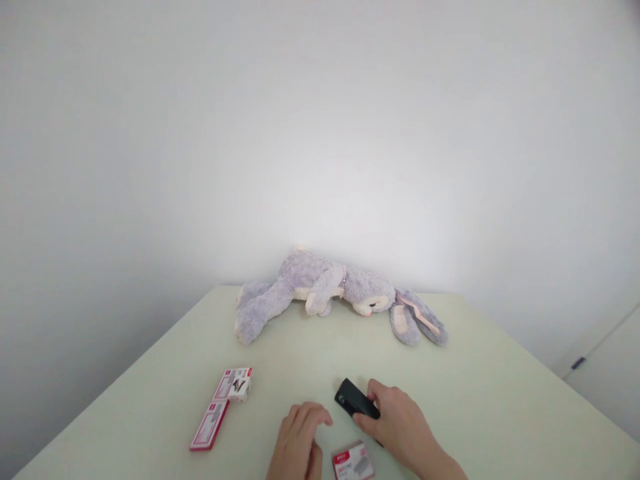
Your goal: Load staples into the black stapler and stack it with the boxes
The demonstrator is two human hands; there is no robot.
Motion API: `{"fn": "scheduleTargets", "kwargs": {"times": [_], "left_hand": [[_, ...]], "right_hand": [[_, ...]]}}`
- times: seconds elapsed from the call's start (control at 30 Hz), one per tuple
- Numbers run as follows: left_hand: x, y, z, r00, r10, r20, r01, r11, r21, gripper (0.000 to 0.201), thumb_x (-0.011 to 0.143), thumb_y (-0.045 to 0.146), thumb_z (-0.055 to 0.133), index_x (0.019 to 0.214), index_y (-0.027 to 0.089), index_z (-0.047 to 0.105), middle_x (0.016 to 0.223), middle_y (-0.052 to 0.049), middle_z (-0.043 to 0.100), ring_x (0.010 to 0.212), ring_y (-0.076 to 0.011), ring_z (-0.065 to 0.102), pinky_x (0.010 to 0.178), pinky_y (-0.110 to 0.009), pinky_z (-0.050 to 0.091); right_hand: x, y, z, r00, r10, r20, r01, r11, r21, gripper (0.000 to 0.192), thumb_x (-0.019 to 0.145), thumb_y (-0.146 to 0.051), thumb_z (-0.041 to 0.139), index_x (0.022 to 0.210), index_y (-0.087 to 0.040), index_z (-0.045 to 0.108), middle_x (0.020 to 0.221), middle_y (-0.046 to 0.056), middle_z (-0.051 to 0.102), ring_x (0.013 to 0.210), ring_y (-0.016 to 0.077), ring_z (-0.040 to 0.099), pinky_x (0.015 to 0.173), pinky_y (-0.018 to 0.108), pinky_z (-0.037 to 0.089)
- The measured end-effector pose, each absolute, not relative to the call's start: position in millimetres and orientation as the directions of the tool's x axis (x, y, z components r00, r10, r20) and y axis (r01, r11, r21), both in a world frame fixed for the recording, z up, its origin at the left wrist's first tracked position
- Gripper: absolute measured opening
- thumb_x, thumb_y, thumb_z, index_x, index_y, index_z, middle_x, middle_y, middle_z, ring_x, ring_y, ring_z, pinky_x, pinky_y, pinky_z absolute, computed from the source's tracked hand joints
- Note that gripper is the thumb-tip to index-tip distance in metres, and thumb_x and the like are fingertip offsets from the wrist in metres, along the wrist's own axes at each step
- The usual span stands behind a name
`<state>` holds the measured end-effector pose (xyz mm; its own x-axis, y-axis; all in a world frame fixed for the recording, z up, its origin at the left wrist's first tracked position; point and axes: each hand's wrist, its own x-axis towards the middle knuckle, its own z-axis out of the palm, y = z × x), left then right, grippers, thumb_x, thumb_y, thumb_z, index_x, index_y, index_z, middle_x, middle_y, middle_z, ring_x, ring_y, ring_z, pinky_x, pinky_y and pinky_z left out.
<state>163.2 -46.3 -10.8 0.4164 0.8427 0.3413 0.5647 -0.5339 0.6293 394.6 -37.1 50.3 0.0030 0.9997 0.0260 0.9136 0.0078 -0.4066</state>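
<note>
Black stapler (355, 400): small, glossy, laid flat on pale green table, angled toward upper left; rear end gripped by right hand (400, 427). Left hand (299, 443) curled just beside, not touching.

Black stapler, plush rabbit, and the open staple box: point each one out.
black stapler (353, 398), head view, on its top near the front end.
plush rabbit (367, 291), head view, on its head.
open staple box (239, 385), head view, on the box's open end.

right hand (400, 423) grips black stapler (356, 400) beside left hand (299, 443).
</note>
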Motion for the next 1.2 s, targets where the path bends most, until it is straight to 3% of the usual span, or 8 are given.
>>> {"fn": "scheduleTargets", "kwargs": {"times": [0.17,0.3,0.4,0.73,1.0,1.07,1.13,1.2], "left_hand": [[186.0,-44.8,-4.7,0.748,0.625,0.224,0.473,-0.738,0.481,0.034,0.094,0.03,0.062,0.125,0.042,0.065,0.133,0.005,0.07,0.122,-0.025,0.06,0.106,-0.039,0.048],[156.2,-40.2,0.9,0.617,0.786,0.044,0.651,-0.541,0.533,0.061,0.078,0.023,0.07,0.136,0.035,0.06,0.139,-0.003,0.064,0.128,-0.0268,0.056,0.11,-0.039,0.045],[129.6,-37.2,2.4,0.494,0.869,0.015,0.726,-0.421,0.544,0.081,0.064,0.016,0.068,0.144,0.03,0.055,0.144,-0.006,0.06,0.132,-0.0282,0.051,0.113,-0.04,0.041],[151.8,-37.8,-7.7,0.47,0.88,0.063,0.615,-0.378,0.692,0.093,0.058,0.016,0.068,0.148,0.033,0.052,0.14,-0.005,0.064,0.126,-0.0333,0.053,0.112,-0.048,0.041],[140.1,-42.6,-14.5,0.453,0.876,0.164,0.595,-0.434,0.676,0.097,0.065,0.022,0.074,0.155,0.028,0.04,0.152,-0.008,0.052,0.138,-0.0308,0.046,0.117,-0.047,0.037],[113.2,-41.3,-7.5,0.315,0.909,0.272,0.662,-0.416,0.624,0.068,0.079,0.035,0.069,0.145,0.029,0.052,0.148,-0.007,0.055,0.137,-0.0286,0.047,0.117,-0.046,0.037],[72.3,-39.4,-1.8,-0.01,0.924,0.382,0.801,-0.221,0.556,0.037,0.092,0.046,0.053,0.119,0.025,0.067,0.129,-0.01,0.065,0.123,-0.0293,0.056,0.11,-0.049,0.042],[28.1,-39.4,-0.9,-0.373,0.841,0.392,0.86,0.155,0.486,0.047,0.091,0.057,0.049,0.113,0.019,0.065,0.117,-0.015,0.066,0.107,-0.035,0.062,0.099,-0.055,0.048]], "right_hand": [[412.2,-38.2,37.2,0.042,0.998,-0.051,0.777,-0.065,-0.626,0.025,0.086,-0.044,0.064,0.101,-0.024,0.064,0.063,-0.003,0.063,0.058,0.0163,0.057,0.056,0.026,0.028],[422.9,-51.8,19.0,0.028,0.995,-0.095,0.615,-0.092,-0.783,0.042,0.091,-0.06,0.057,0.107,-0.021,0.063,0.055,-0.008,0.046,0.053,0.014,0.045,0.054,0.025,0.027],[421.2,-65.3,1.4,0.007,0.995,-0.1,0.516,-0.089,-0.852,0.054,0.092,-0.069,0.05,0.109,-0.019,0.061,0.056,-0.01,0.038,0.055,0.0138,0.041,0.056,0.026,0.027],[365.3,-70.1,-25.7,-0.074,0.997,-0.036,0.402,-0.004,-0.916,0.068,0.092,-0.075,0.044,0.118,-0.014,0.059,0.058,-0.007,0.041,0.056,0.0145,0.041,0.055,0.027,0.028],[369.3,-76.4,-21.3,-0.05,0.994,-0.093,0.395,-0.066,-0.916,0.073,0.091,-0.076,0.044,0.128,-0.015,0.057,0.058,-0.007,0.043,0.055,0.0167,0.046,0.054,0.027,0.033],[368.9,-77.0,-19.8,-0.037,0.994,-0.103,0.397,-0.08,-0.914,0.075,0.091,-0.076,0.044,0.13,-0.014,0.057,0.058,-0.007,0.041,0.055,0.0169,0.046,0.054,0.027,0.033],[368.8,-77.1,-19.3,-0.029,0.995,-0.092,0.408,-0.072,-0.91,0.074,0.092,-0.075,0.044,0.129,-0.013,0.059,0.058,-0.007,0.041,0.055,0.017,0.047,0.054,0.027,0.034],[369.0,-76.8,-19.6,-0.023,0.997,-0.068,0.422,-0.052,-0.905,0.072,0.091,-0.074,0.046,0.126,-0.014,0.062,0.057,-0.006,0.042,0.056,0.017,0.047,0.055,0.028,0.034]]}}
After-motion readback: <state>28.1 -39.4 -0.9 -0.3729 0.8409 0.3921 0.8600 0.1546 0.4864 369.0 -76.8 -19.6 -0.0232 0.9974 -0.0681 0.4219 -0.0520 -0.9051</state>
